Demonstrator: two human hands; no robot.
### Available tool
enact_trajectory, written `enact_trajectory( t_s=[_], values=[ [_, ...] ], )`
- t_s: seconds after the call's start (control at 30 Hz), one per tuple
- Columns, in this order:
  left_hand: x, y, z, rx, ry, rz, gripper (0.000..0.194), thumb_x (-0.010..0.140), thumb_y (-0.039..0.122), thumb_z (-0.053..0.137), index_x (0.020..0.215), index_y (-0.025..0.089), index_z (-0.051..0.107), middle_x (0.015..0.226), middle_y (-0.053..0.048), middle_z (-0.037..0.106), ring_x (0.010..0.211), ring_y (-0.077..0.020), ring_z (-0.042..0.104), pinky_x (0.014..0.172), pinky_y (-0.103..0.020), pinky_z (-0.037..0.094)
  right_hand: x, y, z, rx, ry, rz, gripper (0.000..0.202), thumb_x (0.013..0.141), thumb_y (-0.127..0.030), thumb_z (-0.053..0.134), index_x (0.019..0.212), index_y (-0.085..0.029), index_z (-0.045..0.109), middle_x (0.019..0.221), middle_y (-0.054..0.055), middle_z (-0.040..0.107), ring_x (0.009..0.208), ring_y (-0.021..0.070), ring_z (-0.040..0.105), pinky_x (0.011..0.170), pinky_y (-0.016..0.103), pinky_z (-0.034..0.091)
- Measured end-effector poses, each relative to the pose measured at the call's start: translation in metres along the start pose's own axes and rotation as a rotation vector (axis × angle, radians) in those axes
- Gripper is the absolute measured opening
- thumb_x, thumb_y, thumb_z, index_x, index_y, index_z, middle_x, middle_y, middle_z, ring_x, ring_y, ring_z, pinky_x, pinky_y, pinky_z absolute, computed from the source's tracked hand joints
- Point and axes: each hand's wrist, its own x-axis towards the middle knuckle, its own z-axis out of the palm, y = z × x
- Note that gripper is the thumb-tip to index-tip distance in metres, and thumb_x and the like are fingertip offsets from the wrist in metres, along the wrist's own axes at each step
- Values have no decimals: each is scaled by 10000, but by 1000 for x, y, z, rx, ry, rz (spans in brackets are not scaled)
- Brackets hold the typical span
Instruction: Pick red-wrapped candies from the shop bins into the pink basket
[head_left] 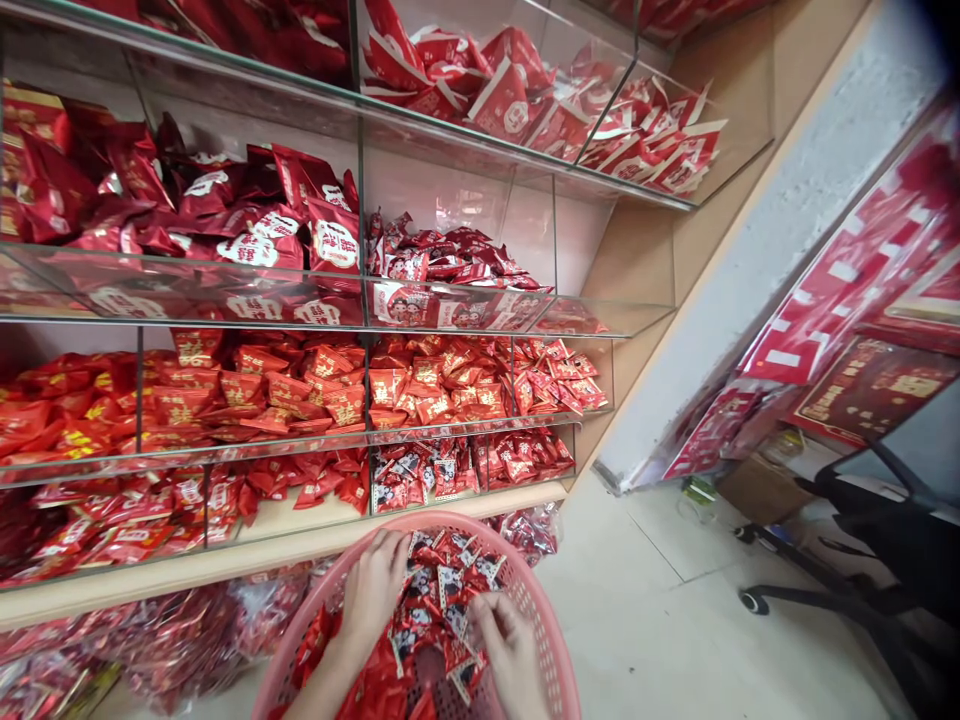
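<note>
A round pink plastic basket [552, 640] stands at the bottom centre, with small wrapped packets inside. Black, white and red packets [427, 595] lie in its upper and middle part, plain red ones [375, 690] in its lower left. My left hand [377, 585] reaches over the left side, its fingers bent on the packets near the far rim; what it holds, if anything, is hidden. On the right side, my right hand [506, 640] has thumb and fingers pinched together at the packets' edge. Whatever is between those fingertips is too small to name.
Glass-fronted shelves [450, 435] full of red packets rise ahead and left. Clear bags of packets [180, 640] lie below the bottom shelf. Right are a wheeled black chair [840, 590], a cardboard box [765, 485] and red items hanging on the wall [847, 270].
</note>
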Motion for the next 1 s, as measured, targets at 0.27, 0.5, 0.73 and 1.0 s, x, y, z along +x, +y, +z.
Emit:
enact_trajectory(
  t_s=[0.27, 0.5, 0.73, 1.0],
  values=[
    [-49, -105, -33, 227, 164, -158, 393, 834, 398, 300, 1026, 198, 578, 1078, -96, 596, 967, -241, 585, 833, -347, 453, 99, -51, -8, -366, -91, -345, 275, 860, -371, 416, 788, -165, 582, 650, 0, 549, 584, 126, 474, 562, 221, 356],
    [-76, -124, -27, 112, 202, -362, 457, 808, 485, 292, 1067, 196, 534, 1093, -107, 576, 964, -252, 592, 838, -381, 466, 183, -61, 37, -1167, -337, -337, 409, 843, -98, 353, 1201, -232, 500, 1049, 90, 622, 858, 164, 611, 676, 233, 394],
    [-90, -127, -15, -49, 189, -442, 461, 799, 497, 305, 1081, 208, 527, 1135, -108, 569, 1064, -253, 557, 882, -396, 458, 210, -57, 61, -1380, -410, -315, 488, 745, 34, 399, 1164, -176, 537, 949, 137, 668, 904, 207, 633, 712, 268, 421],
    [-97, -135, -2, -76, 165, -484, 552, 768, 527, 312, 1138, 162, 498, 1236, -149, 517, 1167, -280, 487, 932, -429, 429, 213, -58, 63, -1437, -429, -341, 398, 753, 48, 399, 1037, -152, 592, 940, 137, 678, 910, 203, 637, 716, 264, 425]
  ],
)
